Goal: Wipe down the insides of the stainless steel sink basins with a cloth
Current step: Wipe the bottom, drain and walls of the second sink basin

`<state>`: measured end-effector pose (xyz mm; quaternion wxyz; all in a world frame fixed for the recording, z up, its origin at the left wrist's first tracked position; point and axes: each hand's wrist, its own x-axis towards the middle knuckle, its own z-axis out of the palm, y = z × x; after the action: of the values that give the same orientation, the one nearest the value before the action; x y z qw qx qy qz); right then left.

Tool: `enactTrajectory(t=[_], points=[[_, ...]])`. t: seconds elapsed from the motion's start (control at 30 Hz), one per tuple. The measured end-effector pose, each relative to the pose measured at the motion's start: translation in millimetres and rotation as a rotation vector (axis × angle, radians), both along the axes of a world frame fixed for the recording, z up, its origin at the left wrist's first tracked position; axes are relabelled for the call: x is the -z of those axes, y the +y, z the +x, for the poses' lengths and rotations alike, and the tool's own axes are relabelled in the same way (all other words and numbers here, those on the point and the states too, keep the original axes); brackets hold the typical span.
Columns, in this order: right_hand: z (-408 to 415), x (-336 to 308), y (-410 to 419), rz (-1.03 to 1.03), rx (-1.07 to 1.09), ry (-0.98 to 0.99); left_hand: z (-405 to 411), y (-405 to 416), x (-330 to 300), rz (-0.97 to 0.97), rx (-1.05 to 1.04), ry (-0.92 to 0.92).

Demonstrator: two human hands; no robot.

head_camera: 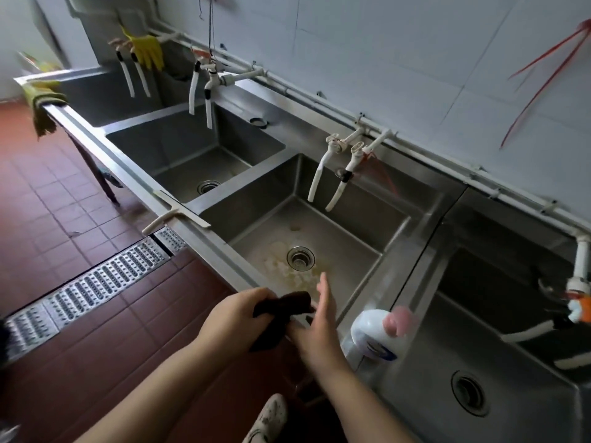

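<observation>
While the left hand [235, 318] grips a dark cloth [281, 314] with curled fingers at the near rim of the middle basin [361, 231], the right hand [315, 327] is held edge-on just beside it, fingers straight and together, holding nothing. The cloth hangs partly below the left hand, in front of the sink's front edge, and has not entered the basin. White residue [294, 271] lies on the basin floor around the round drain [300, 258]. Two white taps [339, 161] with hose spouts project over the basin from the wall pipe. A white bottle with a pink cap [374, 334], blurred, stands on the divider between this basin and the right-hand basin [425, 407]. Further left are two more basins [192, 155]; a yellow glove [147, 51] hangs on the pipe above them. A pale T-shaped tool [174, 212] rests across the front rim. A perforated metal floor grate [96, 282] runs through the red tiles below.
</observation>
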<state>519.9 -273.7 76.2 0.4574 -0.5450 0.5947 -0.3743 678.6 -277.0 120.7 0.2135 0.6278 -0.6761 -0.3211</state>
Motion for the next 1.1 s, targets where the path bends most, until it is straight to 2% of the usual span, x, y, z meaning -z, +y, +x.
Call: enactTrajectory(t=[0.1,0.23,0.33,0.63,0.83,1.1], points=[[12,6,-40,-0.141,-0.096,0.151,8,-38,6,0.033,0.072,-0.077],[31,10,-96,-0.185,-0.112,0.199,24,-100,12,0.071,0.106,-0.184],[36,11,-133,-0.099,-0.026,0.200,29,-142,16,0.062,0.103,-0.243],[28,27,-204,-0.119,0.197,0.318,20,-242,41,0.061,0.110,-0.283],[31,57,-244,0.005,0.220,0.414,30,-312,65,0.098,0.362,-0.390],[80,105,-301,0.407,0.105,0.530,77,-390,123,0.282,0.628,-0.511]])
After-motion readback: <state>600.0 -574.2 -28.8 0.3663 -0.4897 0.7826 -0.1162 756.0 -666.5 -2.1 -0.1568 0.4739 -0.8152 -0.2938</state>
